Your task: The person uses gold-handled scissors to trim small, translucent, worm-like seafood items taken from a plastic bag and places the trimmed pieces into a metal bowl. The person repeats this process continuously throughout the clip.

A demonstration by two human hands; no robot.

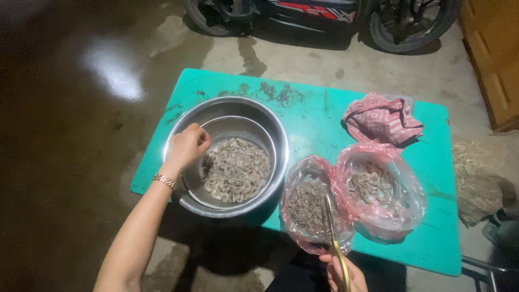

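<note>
Head view, looking down on a low green table (pixel 319 116) over a wet concrete floor (pixel 70 135).

Left hand (pixel 187 147) above the near-left edge of a metal colander (pixel 268 141), itself nested inside a larger steel bowl (pixel 184 121). Fingers curled shut with tips pinched together; whether 1 small shrimp sits between them, impossible to tell at this size. Gold bracelet (pixel 164 180) on the wrist. Directly under and to the right of this grip: a heap of pale peeled shrimp (pixel 238 170) filling the colander bottom.

Right hand (pixel 341 273) at the bottom edge of the picture, closed around the yellow handles of scissors (pixel 332 235). Long axis of the scissors running away from the body, nearly straight up the frame, blades reaching into the mouth of the nearer pink plastic bag (pixel 305 208) with darker shrimp pieces inside. Blades seemingly together, but not clear.

Just right of the scissors' tip: a 2nd pink bag (pixel 405 200), touching the 1st, open at the top, holding whole greyish shrimp (pixel 370 186). So, from the right grip, this stock up and slightly right; from the left grip, well apart across the bowl and the 1st bag. Right hand clearly the nearer of the 2.

Beyond the bags, a crumpled pink striped cloth (pixel 384 119). At the far end, wheels of a motorbike (pixel 324 16).
</note>
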